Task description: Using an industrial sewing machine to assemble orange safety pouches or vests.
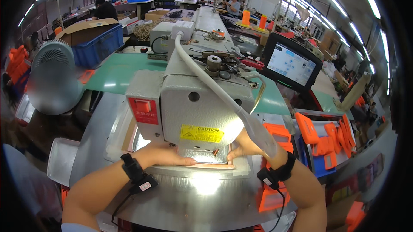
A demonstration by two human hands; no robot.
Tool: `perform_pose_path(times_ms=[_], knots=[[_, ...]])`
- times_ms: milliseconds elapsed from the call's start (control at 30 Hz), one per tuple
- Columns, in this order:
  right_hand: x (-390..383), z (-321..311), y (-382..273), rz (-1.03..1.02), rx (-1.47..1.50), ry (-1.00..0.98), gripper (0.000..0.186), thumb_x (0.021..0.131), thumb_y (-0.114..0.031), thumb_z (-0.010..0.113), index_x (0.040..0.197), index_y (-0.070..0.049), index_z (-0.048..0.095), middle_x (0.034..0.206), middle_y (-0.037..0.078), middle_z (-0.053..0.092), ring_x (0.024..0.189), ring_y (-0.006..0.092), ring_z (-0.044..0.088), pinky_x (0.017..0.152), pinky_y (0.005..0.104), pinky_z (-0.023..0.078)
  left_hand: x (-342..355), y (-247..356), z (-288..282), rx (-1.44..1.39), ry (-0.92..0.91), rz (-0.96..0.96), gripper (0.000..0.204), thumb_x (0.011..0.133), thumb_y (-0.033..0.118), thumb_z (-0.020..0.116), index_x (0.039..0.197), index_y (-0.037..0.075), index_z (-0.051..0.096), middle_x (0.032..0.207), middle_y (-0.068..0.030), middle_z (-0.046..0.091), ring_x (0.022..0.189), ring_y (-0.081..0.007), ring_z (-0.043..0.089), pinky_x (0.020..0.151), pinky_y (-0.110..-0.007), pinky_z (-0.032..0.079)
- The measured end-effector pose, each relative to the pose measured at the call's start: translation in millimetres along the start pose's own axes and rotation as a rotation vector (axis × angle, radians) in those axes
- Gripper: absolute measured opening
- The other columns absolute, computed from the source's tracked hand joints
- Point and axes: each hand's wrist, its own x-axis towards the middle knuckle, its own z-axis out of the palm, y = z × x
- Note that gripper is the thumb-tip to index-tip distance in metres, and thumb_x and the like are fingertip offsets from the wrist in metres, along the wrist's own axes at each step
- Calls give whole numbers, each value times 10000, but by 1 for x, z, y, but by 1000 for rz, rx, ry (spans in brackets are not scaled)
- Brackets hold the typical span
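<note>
A silvery, round-cornered panel (211, 157) lies beneath the grey sewing machine head (202, 98), set within a frame with a tan front edge (215, 166). My left hand (165, 155) rests along the near side of it, thumb stretched flat toward the middle; the machine hides the other fingers. At the right corner, my right hand (244, 147) lies with fingertips touching the frame edge, partly behind the lamp tube. Both hands look open, with nothing visibly lifted. Glare whitens the area under the head.
A pale hose (202, 68) curves down the machine's front. Left stand a fan (53, 77), a blue crate (97, 45) and a metal tray (62, 162). To the right are a touchscreen (290, 62) and orange pouches (331, 144). Other people sit farther back.
</note>
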Motion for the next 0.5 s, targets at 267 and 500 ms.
perform_pose_path(times_ms=[267,500], knots=[[-34,8,-37,74,100,-256,1043,741,-484,795,1361,189,293,1378,393,370,1291,458,434,1105,427,354,-50,16,32,431,31,46,918,899,611,533,1498,-30,265,1569,-304,174,1458,-452,178,1120,-700,92],[-75,25,-103,183,-188,97,836,781,-433,744,1289,148,422,1290,365,476,1066,459,593,916,484,484,-122,47,21,470,517,-147,650,854,369,662,1348,-21,501,1315,-218,535,1260,-422,447,1009,-539,376]])
